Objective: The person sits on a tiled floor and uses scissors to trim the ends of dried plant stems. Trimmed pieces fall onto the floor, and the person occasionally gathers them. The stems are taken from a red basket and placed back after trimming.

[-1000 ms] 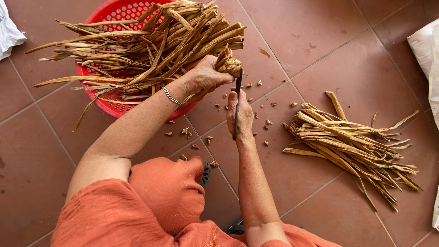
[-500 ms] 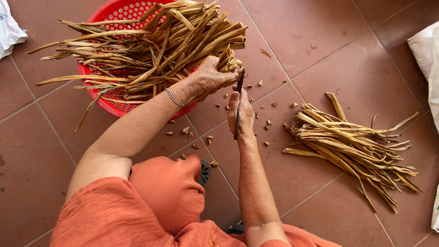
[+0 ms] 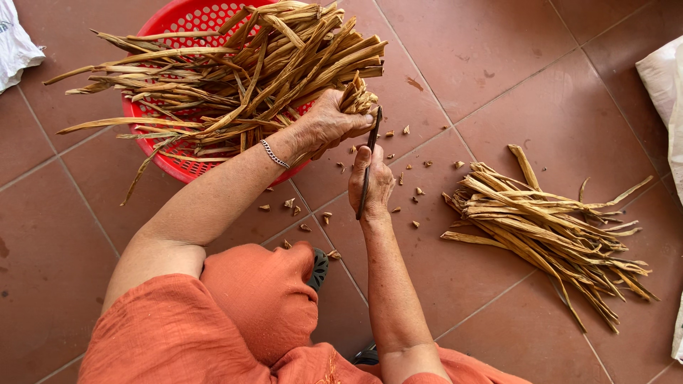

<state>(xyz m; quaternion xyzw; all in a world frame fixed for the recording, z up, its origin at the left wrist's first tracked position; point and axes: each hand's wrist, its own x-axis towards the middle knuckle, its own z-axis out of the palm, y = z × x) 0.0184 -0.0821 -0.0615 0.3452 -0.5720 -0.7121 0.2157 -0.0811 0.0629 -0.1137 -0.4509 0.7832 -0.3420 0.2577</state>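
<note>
Reddish-brown tiled floor (image 3: 555,78) here. Sitting right on it: a red plastic basket (image 3: 160,153), a loose pile of dried leaf strips (image 3: 548,227) off to the side, and little cut-off bits (image 3: 409,190) scattered between them.

Red basket (image 3: 153,153) mostly buried under dried stalks (image 3: 242,78), top rim cut off at twelve o'clock. White bags clipped at ten (image 3: 18,46) and three o'clock (image 3: 665,78). Knife (image 3: 368,167) handle hidden inside right grip (image 3: 371,186). Floor scraps (image 3: 409,167) too small to identify.
</note>
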